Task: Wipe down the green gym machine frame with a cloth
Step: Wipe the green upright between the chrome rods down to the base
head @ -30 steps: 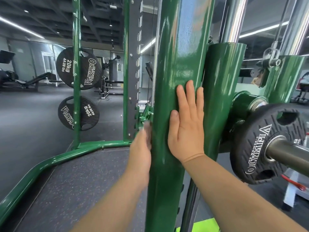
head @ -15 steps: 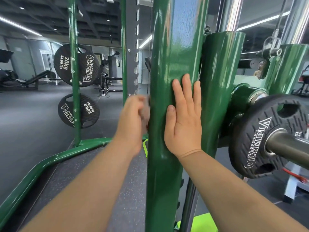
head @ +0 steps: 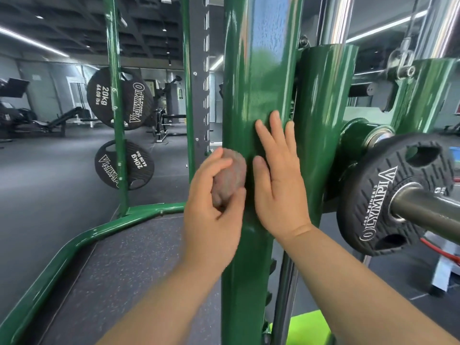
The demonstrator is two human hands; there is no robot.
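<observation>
No container shows here; the green upright post of the machine frame stands close in front, with the right hand laid flat on its face, fingers straight and slightly spread. The left hand grips a balled pinkish-grey cloth, pressed to the post's left edge just beside the right thumb. Half a second ago the cloth was mostly hidden behind that hand at the post's side; now it has come round into plain sight.
</observation>
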